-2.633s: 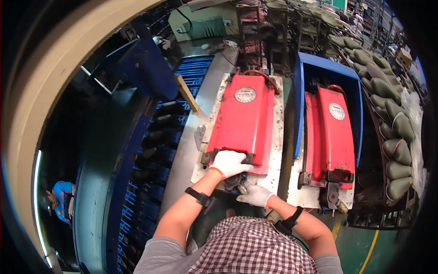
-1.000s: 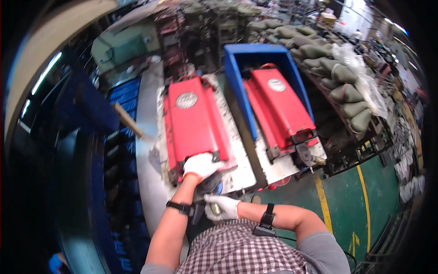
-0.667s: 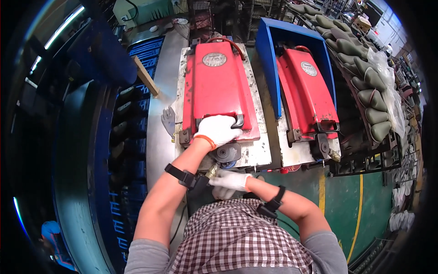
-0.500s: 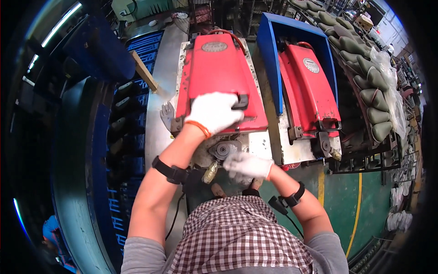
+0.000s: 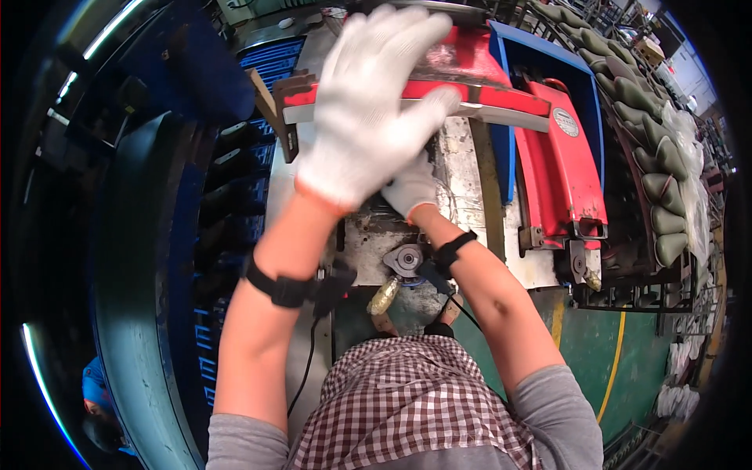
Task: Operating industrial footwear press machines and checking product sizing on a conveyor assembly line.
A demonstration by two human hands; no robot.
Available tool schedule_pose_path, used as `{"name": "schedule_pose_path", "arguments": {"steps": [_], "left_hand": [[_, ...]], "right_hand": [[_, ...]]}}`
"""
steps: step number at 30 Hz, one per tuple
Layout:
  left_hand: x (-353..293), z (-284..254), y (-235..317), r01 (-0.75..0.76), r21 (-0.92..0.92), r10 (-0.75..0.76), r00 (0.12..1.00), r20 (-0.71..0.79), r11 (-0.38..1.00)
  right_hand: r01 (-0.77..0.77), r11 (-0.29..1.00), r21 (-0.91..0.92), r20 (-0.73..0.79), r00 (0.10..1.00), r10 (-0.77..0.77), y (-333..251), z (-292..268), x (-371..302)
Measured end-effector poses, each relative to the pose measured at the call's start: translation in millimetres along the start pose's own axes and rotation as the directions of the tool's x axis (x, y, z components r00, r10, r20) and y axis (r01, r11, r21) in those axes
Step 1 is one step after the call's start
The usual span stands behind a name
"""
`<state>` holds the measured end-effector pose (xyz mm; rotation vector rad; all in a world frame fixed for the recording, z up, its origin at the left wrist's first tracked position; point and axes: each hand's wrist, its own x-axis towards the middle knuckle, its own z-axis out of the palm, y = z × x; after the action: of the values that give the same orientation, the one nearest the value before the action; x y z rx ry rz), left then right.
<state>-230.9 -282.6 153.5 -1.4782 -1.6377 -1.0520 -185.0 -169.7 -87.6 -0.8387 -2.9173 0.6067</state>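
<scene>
A red hinged machine lid (image 5: 509, 98) stands tilted up, its near edge raised over a worn, pale metal bed (image 5: 462, 160). In front of the lid is my left hand (image 5: 364, 117), in a white knitted glove, fingers stretched out and thumb apart; it holds nothing I can see. My right hand (image 5: 413, 188), gloved too, reaches over the bed beneath the lid. Its fingers are hidden behind my left hand. Nearer me, a grey round metal fitting (image 5: 406, 257) carries a handle wrapped in yellowish material (image 5: 384, 297).
To the right, a second red machine (image 5: 548, 157), lid down, sits under a blue hood (image 5: 505, 125). Beyond it, a rack holds several olive-green boots (image 5: 662, 188). A wooden bar (image 5: 266, 102) and a blue conveyor (image 5: 137, 258) stand left. Someone in blue (image 5: 95, 384) is at lower left.
The red lid has swung from lying flat to tilted up. My left hand has left its handle and risen, fingers extended. My right hand has moved forward from beside the wrapped handle to beneath the lid.
</scene>
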Motion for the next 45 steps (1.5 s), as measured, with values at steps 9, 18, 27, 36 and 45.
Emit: {"name": "schedule_pose_path", "arguments": {"steps": [9, 18, 27, 36, 45], "left_hand": [[-306, -25, 57, 0.525, -0.736, -0.811, 0.135, 0.569, -0.429], [-341, -143, 76, 0.055, -0.911, -0.88, -0.289, 0.377, -0.409], [-553, -254, -15, 0.249, -0.858, -0.861, -0.377, 0.341, -0.449], [-608, -266, -58, 0.312, -0.738, -0.717, -0.619, 0.319, -0.598], [-578, -245, -49, 0.359, -0.687, -0.463, -0.886, -0.037, -0.632]], "right_hand": [[-0.236, 0.132, 0.963, 0.263, 0.929, -0.259, 6, -51, -105], [0.483, 0.688, 0.541, 0.009, 0.815, -0.58, -43, -45, -158], [0.574, 0.783, -0.242, -0.223, 0.752, -0.62, 42, -5, -147], [0.474, 0.88, -0.027, -0.281, 0.841, -0.462, 45, 11, -137], [0.344, 0.931, 0.118, -0.213, 0.925, -0.315, 23, -6, -143]]}}
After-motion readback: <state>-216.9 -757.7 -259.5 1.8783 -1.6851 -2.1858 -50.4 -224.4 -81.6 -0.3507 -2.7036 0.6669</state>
